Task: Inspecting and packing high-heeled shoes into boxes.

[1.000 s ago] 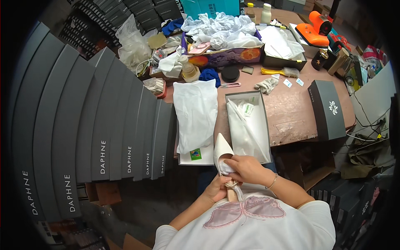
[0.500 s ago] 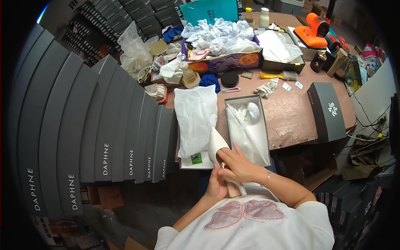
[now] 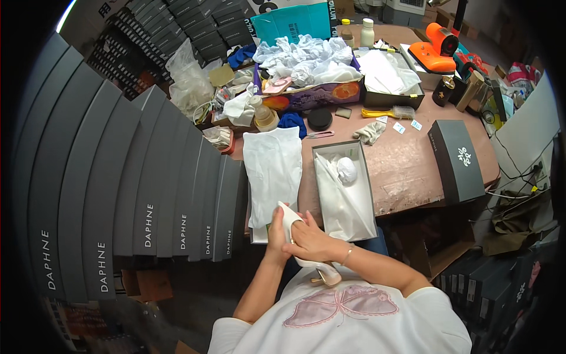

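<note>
A white pointed high-heeled shoe (image 3: 287, 216) is held in front of my chest, its toe pointing away from me and its heel end near my shirt. My left hand (image 3: 275, 239) is closed around the toe part from the left side. From the right, my right hand (image 3: 312, 241) grips the shoe at its opening, some fingertips hidden. Beyond my left hand a white cloth-like sheet (image 3: 272, 171) lies over a shallow white box part (image 3: 258, 237). To the right stands an open shoebox (image 3: 367, 183) with white wrapping (image 3: 339, 203) and a white paper ball (image 3: 346, 170) inside.
Tall grey shoeboxes (image 3: 106, 177) stand along the left. A closed dark shoebox (image 3: 458, 160) sits at the table's right. Behind are a purple carton (image 3: 312, 97) of crumpled paper, a yellow-handled brush (image 3: 377, 113), a black round tin (image 3: 319, 119) and an orange device (image 3: 435, 53).
Both hands have moved left with the shoe, and it is tilted differently, its heel end now showing near my shirt. My left hand has shifted up onto the toe part.
</note>
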### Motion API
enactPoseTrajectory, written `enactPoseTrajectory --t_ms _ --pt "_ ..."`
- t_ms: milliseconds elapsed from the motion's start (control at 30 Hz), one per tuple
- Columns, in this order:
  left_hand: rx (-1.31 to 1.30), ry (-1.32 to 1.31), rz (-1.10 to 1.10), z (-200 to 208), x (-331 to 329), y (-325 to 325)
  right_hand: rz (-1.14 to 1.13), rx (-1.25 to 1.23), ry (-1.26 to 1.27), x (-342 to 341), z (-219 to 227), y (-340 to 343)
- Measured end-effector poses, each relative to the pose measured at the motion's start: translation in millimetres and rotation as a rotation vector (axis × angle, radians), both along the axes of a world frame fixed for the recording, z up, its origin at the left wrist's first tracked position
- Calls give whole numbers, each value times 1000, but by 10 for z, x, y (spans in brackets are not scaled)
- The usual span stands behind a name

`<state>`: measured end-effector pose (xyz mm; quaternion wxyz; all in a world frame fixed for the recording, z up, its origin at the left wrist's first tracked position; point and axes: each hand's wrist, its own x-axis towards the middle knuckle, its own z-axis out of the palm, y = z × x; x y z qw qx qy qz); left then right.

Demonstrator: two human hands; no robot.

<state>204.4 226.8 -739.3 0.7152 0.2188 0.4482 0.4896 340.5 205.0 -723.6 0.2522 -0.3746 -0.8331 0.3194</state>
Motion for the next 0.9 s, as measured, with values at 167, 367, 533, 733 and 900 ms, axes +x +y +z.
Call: enactPoseTrajectory --t_ms 167,367,533,733,900 --pt "-55 61 21 85 -132 -118 71 -163 32 -74 212 -73" --pt "-1 -90 -64 126 12 -228 66 -221 261 546 214 -522" --pt "26 -127 -175 191 223 -154 -24 -194 33 605 217 -262" --pt "4 -8 -87 23 172 -121 -209 -220 70 32 -182 -38" --pt "-37 -20 -82 -24 -74 -115 -190 -225 -33 -177 -41 72"
